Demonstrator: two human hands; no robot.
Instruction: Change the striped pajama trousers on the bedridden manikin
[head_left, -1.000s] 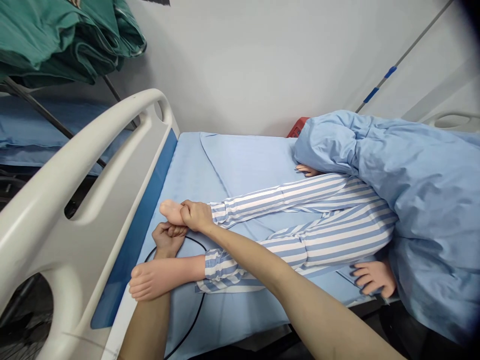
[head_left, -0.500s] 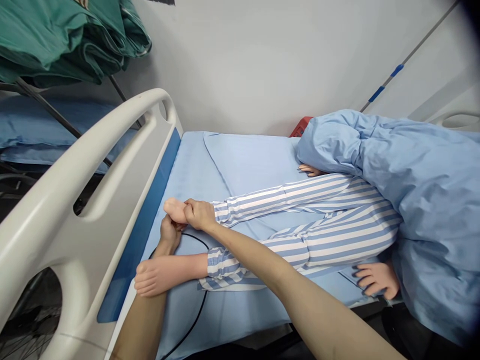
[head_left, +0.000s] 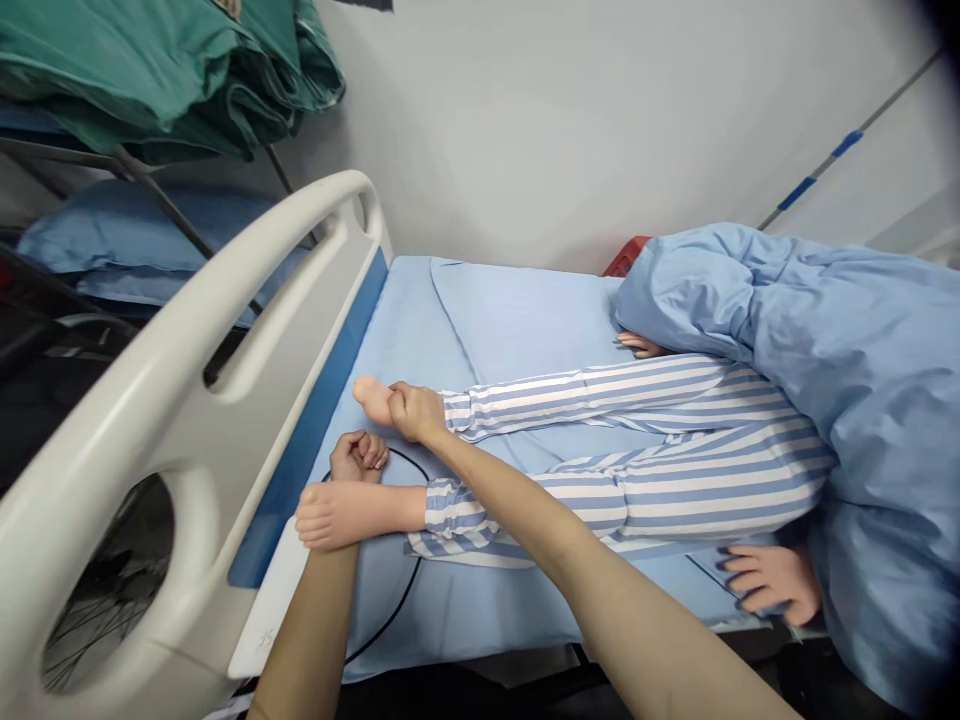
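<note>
A manikin in blue-and-white striped trousers (head_left: 686,485) lies on the bed with both feet bare. My right hand (head_left: 418,410) is wrapped round the ankle and instep of its farther foot (head_left: 373,398), whose toes stick out past my fingers. My left hand (head_left: 360,457) is curled into a loose fist just below that foot, apart from it; nothing shows in its fingers. The nearer foot (head_left: 341,512) lies across my left wrist and partly covers it. A black cable (head_left: 409,595) runs over the sheet beneath the legs.
The white footboard (head_left: 259,255) rises at the left. A white panel with faint digits (head_left: 264,615) sits beside it. A blue quilt (head_left: 892,370) covers the manikin's upper body, with a manikin hand (head_left: 772,580) sticking out. Green cloth (head_left: 172,75) hangs at the upper left.
My left hand has come away from the sole of the farther foot, lower down, and closed into a fist. The right hand keeps its grip. The whole view has shifted slightly.
</note>
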